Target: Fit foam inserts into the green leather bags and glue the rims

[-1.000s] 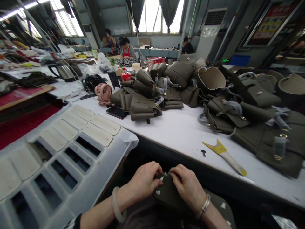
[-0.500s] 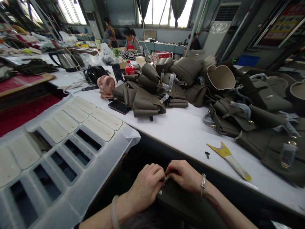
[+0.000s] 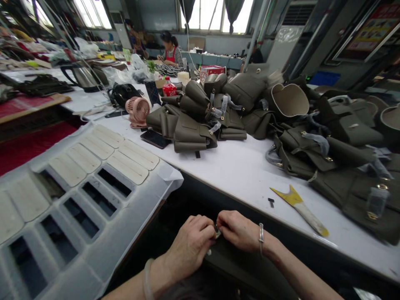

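Bottom centre: your left hand [image 3: 190, 246] & right hand [image 3: 239, 229] both pinched tight on edge of olive piece [image 3: 225, 261], below tabletop [image 3: 243, 175]; fiddly step, prob. needs steady grip.

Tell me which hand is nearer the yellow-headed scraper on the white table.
Right. The right hand sits below and left of the scraper, pinching the dark olive piece; the left hand pinches it too, farther left.

Left hand [image 3: 191, 246] and right hand [image 3: 240, 230] have drawn together, fingers meeting on the olive piece [image 3: 231, 261].
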